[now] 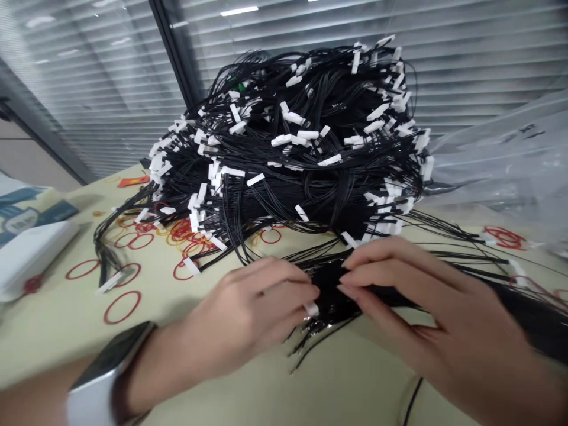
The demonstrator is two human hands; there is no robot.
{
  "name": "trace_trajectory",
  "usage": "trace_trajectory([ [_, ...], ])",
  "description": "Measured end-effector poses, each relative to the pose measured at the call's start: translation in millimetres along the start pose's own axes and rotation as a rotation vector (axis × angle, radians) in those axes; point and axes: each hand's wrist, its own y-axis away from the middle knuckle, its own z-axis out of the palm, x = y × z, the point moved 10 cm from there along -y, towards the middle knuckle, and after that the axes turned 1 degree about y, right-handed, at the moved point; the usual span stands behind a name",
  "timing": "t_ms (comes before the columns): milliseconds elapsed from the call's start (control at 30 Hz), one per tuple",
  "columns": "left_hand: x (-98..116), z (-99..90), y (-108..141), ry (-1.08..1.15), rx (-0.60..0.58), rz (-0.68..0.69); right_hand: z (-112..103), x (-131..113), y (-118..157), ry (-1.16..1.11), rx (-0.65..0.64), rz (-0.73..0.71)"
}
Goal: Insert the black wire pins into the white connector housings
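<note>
My left hand (261, 313), a watch on its wrist, has its fingers curled over the end of a black wire bundle. A small white connector (312, 309) sticks out under its fingertips, seemingly gripped. Several loose wire ends with bare metal terminals (306, 343) fan out below it. From the right, my right hand (426, 313) pinches at the black wires (326, 281), its fingertips close together beside the left hand's. What lies between those fingertips is partly hidden. The bundle runs rightward behind my right hand.
A big heap of black wire harnesses (284, 189) with white connectors rises behind my hands. Red and yellow rubber bands (122, 307) lie scattered at left. A white box (35, 254) stands at the left edge, a clear plastic bag (501, 160) at right. Window blinds stand behind.
</note>
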Motion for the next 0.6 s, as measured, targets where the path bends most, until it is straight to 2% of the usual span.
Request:
trace_trajectory([
  [67, -16, 1.3, -2, 0.095, 0.027, -0.123, 1, -13, 1, 0.077, -0.042, -0.113],
  [167, -47, 10.0, 3, 0.368, 0.073, -0.414, 33, -21, 14, 0.182, -0.313, -0.232],
  [267, -62, 21.4, 9, 0.608, 0.096, -0.574, 62, -12, 31, 0.332, -0.51, -0.264],
  [400, -69, 28.1, 12, 0.71, 0.07, -0.643, 69, -6, 39, 0.385, -0.522, -0.315],
  [600, -70, 34.3, 11, 0.869, 0.006, -0.665, 53, 15, 24, 0.115, -0.449, -0.034],
])
